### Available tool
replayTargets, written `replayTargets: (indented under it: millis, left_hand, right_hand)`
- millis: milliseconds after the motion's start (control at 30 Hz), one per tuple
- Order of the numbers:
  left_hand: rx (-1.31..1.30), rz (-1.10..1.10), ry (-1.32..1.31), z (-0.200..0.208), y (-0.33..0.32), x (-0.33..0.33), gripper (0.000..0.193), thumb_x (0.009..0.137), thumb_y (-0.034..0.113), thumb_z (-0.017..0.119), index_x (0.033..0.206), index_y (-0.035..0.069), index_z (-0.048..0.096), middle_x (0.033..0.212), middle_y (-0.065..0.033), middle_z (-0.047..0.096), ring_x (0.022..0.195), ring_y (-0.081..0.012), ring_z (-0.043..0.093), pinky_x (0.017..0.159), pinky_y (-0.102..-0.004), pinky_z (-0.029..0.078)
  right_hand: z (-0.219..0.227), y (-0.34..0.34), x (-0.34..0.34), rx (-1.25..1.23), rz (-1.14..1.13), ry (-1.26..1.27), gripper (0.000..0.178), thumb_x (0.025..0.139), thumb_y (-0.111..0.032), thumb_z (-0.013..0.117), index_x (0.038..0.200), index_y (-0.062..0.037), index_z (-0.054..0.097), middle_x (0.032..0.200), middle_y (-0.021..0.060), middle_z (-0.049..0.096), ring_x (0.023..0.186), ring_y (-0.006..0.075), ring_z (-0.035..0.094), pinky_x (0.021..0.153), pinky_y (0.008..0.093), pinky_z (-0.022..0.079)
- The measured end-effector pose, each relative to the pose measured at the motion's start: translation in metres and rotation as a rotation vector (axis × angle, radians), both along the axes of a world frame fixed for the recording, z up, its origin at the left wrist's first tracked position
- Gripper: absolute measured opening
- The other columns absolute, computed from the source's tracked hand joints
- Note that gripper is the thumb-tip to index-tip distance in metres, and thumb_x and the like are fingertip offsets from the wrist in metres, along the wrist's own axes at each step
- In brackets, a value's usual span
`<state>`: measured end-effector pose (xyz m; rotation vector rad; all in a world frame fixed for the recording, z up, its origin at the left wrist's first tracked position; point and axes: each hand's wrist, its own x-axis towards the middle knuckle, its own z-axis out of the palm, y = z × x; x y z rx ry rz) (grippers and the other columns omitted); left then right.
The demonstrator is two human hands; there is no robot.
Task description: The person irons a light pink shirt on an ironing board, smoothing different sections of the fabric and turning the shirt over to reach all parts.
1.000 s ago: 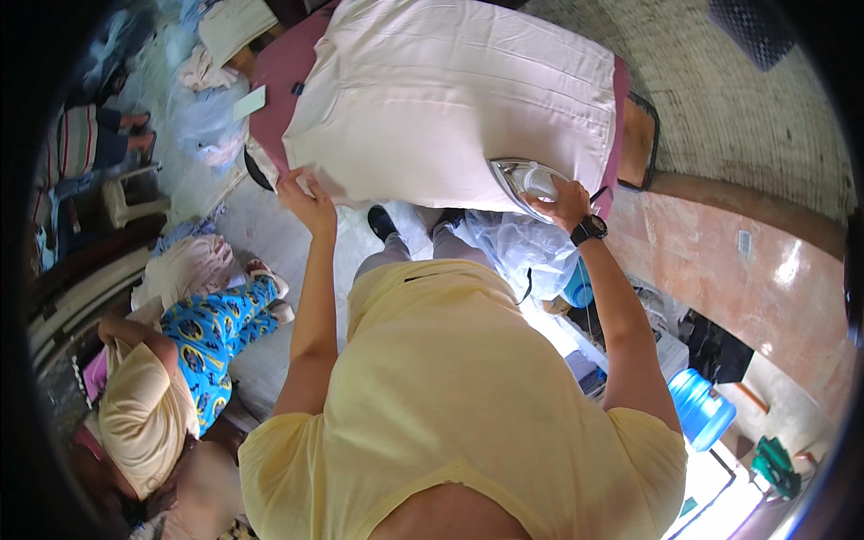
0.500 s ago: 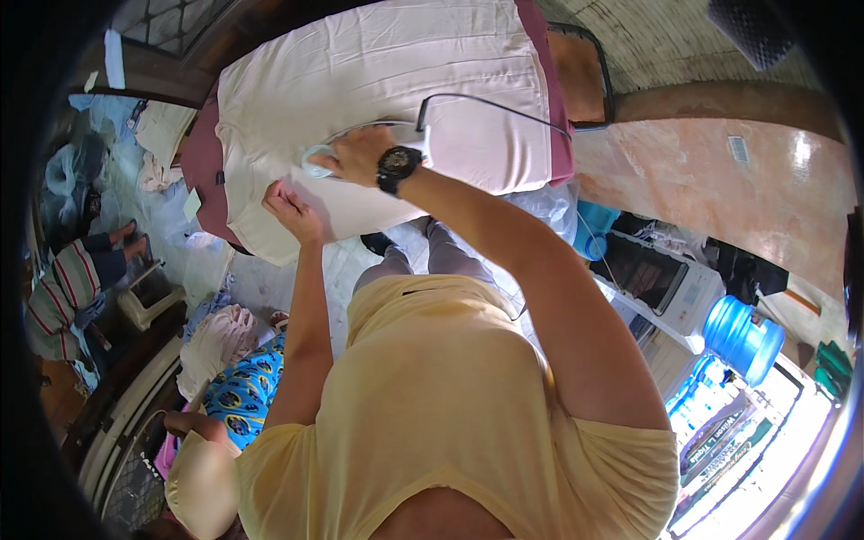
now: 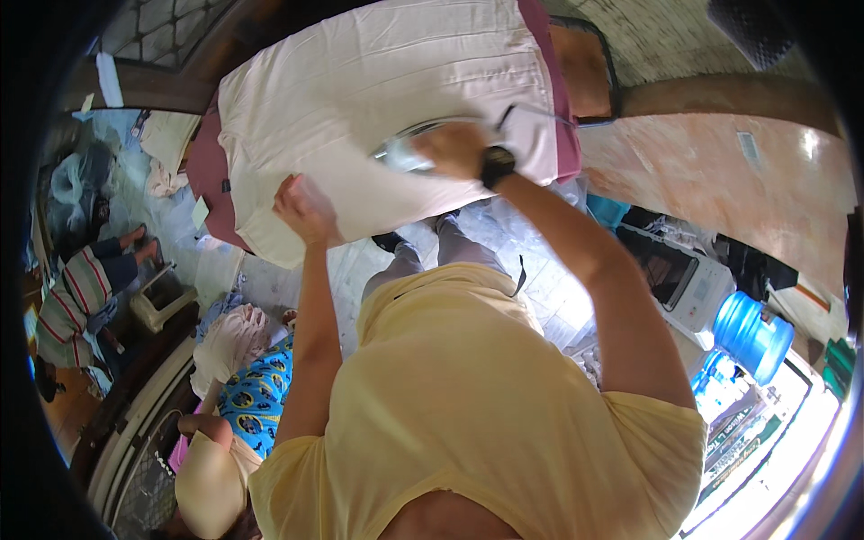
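Observation:
A pale cream cloth (image 3: 378, 81) is spread over a maroon-covered board (image 3: 209, 171), its near edge hanging down at the left. My right hand (image 3: 454, 149), with a dark watch on the wrist, is wrapped round the handle of a clothes iron (image 3: 402, 155) on the right part of the cloth. Motion smears this hand and the iron. From the back of the iron a dark cord (image 3: 531, 112) runs to the right. Over the cloth's near left edge is my left hand (image 3: 302, 211), its fingers loosely bent and apart, with nothing visible in them.
Two other people are at the left, one in striped clothing (image 3: 67, 310), one near blue patterned fabric (image 3: 255, 400). A plastic stool (image 3: 162, 297) stands by the first. At the right are a white appliance (image 3: 684, 279) and a blue water jug (image 3: 754, 335).
My right hand has moved the iron to the right across the cloth. My left hand has shifted only slightly and stays at the near left edge.

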<state>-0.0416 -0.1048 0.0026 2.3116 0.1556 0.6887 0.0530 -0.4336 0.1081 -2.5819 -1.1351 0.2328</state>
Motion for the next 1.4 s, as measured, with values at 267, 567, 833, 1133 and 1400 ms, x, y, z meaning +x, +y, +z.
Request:
replayTargets:
  millis: [267,567,833,1133,1400]
  left_hand:
    - [-0.424,0.250,-0.059,0.022,-0.018,0.011,0.041,0.104,0.035,0.040,0.120,0.001,0.054,0.118,-0.0143,0.054,0.114,-0.0268,0.050,0.101,-0.0416,0.040]
    - [0.389,-0.636,0.240,0.034,-0.175,0.026,0.052,0.098,0.031,0.051,0.147,0.018,0.041,0.158,-0.0070,0.029,0.145,-0.0350,0.024,0.115,-0.0578,0.020]
    - [0.556,-0.595,0.351,0.031,-0.188,0.024,0.059,0.097,0.037,0.050,0.152,0.023,0.033,0.161,-0.0025,0.021,0.149,-0.0328,0.014,0.118,-0.0582,0.011]
    - [0.563,-0.598,0.395,0.034,-0.192,0.024,0.058,0.096,0.037,0.049,0.151,0.022,0.036,0.161,-0.0040,0.023,0.148,-0.0353,0.015,0.117,-0.0595,0.012]
    - [0.418,-0.566,0.347,0.036,-0.187,0.023,0.053,0.097,0.035,0.046,0.147,0.016,0.042,0.157,-0.0105,0.030,0.146,-0.0377,0.022,0.116,-0.0592,0.016]
  right_hand:
    - [0.024,0.083,-0.049,0.059,-0.246,0.358,0.074,0.080,-0.078,0.051,0.089,-0.0081,0.073,0.081,0.0174,0.070,0.081,0.0360,0.069,0.075,0.0471,0.054]
    - [0.030,-0.142,-0.067,-0.083,-1.111,0.242,0.081,0.080,-0.080,0.049,0.100,-0.0042,0.069,0.086,0.0204,0.071,0.084,0.0371,0.070,0.074,0.0465,0.055]
    - [0.003,-0.178,-0.076,0.158,-1.354,0.139,0.067,0.084,-0.068,0.058,0.088,-0.0020,0.067,0.078,0.0233,0.068,0.080,0.0410,0.068,0.069,0.0500,0.053]
    - [0.006,-0.175,-0.064,0.277,-1.410,0.126,0.061,0.086,-0.063,0.061,0.097,-0.0029,0.069,0.081,0.0253,0.068,0.080,0.0446,0.067,0.072,0.0511,0.053]
    - [-0.001,-0.223,0.002,0.224,-1.313,0.117,0.060,0.086,-0.064,0.061,0.088,-0.0044,0.070,0.074,0.0263,0.065,0.076,0.0442,0.066,0.064,0.0476,0.052]
